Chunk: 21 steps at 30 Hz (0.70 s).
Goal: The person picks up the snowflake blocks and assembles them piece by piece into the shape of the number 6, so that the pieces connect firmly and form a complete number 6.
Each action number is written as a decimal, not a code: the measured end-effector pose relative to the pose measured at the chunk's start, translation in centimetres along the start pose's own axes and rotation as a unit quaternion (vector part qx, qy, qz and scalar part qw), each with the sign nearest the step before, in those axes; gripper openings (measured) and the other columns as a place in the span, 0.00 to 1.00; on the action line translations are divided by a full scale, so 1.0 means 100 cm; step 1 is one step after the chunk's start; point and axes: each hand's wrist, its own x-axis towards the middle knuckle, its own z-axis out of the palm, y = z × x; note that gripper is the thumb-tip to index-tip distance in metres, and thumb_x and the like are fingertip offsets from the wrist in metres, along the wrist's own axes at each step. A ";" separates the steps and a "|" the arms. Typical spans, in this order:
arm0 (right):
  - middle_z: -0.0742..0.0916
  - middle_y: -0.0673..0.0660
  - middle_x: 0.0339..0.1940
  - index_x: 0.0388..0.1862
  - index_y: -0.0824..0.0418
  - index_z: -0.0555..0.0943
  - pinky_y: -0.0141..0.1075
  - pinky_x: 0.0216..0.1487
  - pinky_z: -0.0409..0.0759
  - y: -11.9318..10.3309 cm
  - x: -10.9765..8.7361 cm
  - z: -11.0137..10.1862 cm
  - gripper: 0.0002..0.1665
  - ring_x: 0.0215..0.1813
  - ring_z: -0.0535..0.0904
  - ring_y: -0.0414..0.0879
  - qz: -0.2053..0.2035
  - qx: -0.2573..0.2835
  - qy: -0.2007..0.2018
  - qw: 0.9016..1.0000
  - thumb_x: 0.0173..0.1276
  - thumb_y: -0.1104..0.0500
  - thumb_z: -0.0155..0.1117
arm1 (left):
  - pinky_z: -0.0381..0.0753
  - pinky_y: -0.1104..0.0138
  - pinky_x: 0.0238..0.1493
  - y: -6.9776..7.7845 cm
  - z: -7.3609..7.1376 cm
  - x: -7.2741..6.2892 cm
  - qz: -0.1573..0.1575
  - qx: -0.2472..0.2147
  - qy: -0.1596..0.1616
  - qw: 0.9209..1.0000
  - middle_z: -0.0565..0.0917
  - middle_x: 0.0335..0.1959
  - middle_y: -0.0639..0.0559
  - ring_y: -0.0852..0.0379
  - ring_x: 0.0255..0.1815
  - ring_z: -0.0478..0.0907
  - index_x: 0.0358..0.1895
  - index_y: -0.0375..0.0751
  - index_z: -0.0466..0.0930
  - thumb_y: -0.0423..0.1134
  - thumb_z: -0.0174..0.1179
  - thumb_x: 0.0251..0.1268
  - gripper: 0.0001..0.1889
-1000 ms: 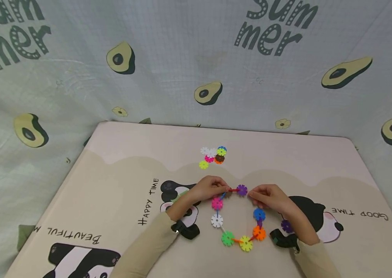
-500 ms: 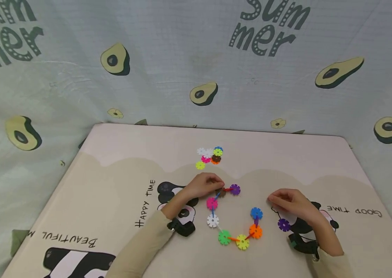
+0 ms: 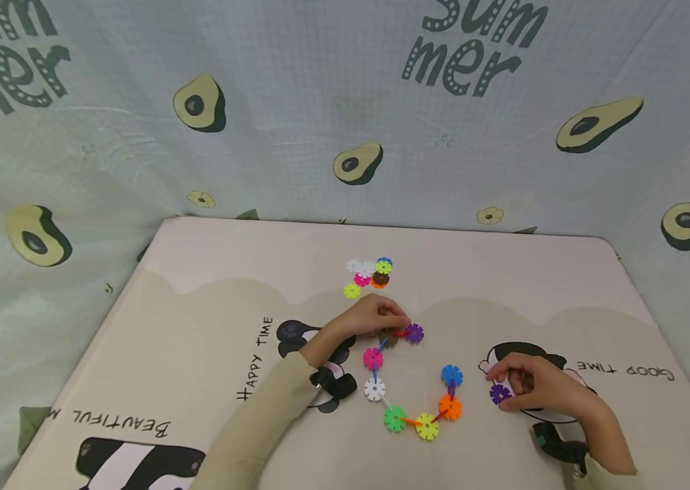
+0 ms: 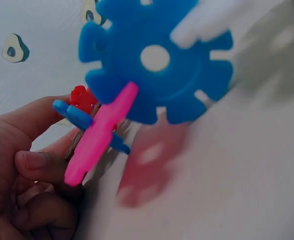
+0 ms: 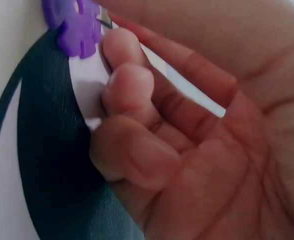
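Observation:
A chain of notched plastic discs lies in an unclosed ring on the table. My left hand [image 3: 375, 316] is at its upper left end, its thumb and fingers pinching the brown disc [image 3: 388, 338] beside the red disc [image 4: 82, 98]. A purple disc [image 3: 414, 333] ends the chain just right of that hand. The pink disc [image 4: 101, 135] and a blue connecting disc [image 4: 77, 117] show close by. At the right, my right hand [image 3: 535, 384] has its thumb and index finger around a loose purple disc [image 3: 499, 393]; the contact is partly hidden in the right wrist view.
The ring's other end is a blue disc [image 3: 452, 375], with an orange disc [image 3: 450, 407] below it. Several loose discs [image 3: 365, 270] lie in a cluster farther back. A printed curtain [image 3: 284, 116] hangs behind the table [image 3: 247, 252].
My right hand has left the gap by the chain and moved right and down to the loose purple disc. My left hand has shifted slightly right over the brown and red discs.

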 end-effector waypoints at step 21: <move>0.80 0.46 0.25 0.37 0.60 0.81 0.32 0.24 0.73 -0.003 0.014 0.003 0.08 0.25 0.72 0.36 0.063 -0.021 0.023 0.998 0.61 0.62 0.72 | 0.65 0.75 0.24 0.003 0.003 -0.005 -0.016 0.022 -0.033 0.999 0.77 0.20 0.60 0.64 0.21 0.69 0.38 0.38 0.88 0.42 0.64 0.66 0.11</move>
